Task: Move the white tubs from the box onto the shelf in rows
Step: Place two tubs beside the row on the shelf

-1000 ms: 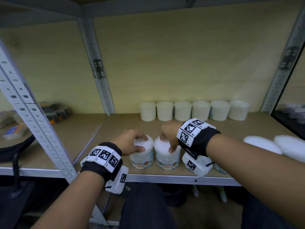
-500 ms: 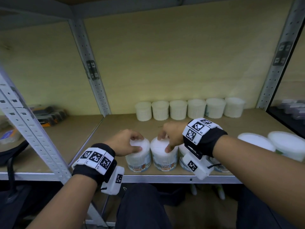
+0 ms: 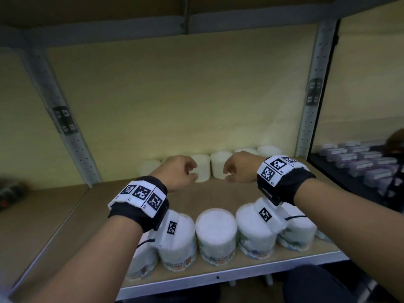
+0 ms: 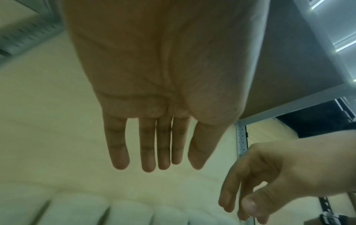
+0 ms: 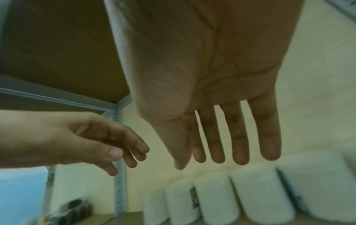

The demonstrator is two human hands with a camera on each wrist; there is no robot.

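Several white tubs (image 3: pixel 216 235) with printed labels stand in a row along the front edge of the wooden shelf (image 3: pixel 105 206). Another row of white tubs (image 3: pixel 220 164) lines the back wall, also seen low in the wrist views (image 4: pixel 131 213) (image 5: pixel 260 197). My left hand (image 3: pixel 192 173) and right hand (image 3: pixel 227 173) hover side by side above the shelf, between the two rows. Neither holds anything. In the wrist views the left hand's fingers (image 4: pixel 148 164) and the right hand's fingers (image 5: pixel 238 158) hang nearly straight and empty. No box is in view.
Grey perforated uprights (image 3: pixel 63 127) (image 3: pixel 312 95) frame the bay, and an upper shelf (image 3: pixel 188 25) runs overhead. Rows of small pale boxes (image 3: pixel 360 162) fill the neighbouring shelf on the right. Dark items (image 3: pixel 11 189) lie on the left shelf.
Both hands have let go of the two front-row tubs they were touching and risen up and back toward the rear row. The head view has moved closer.
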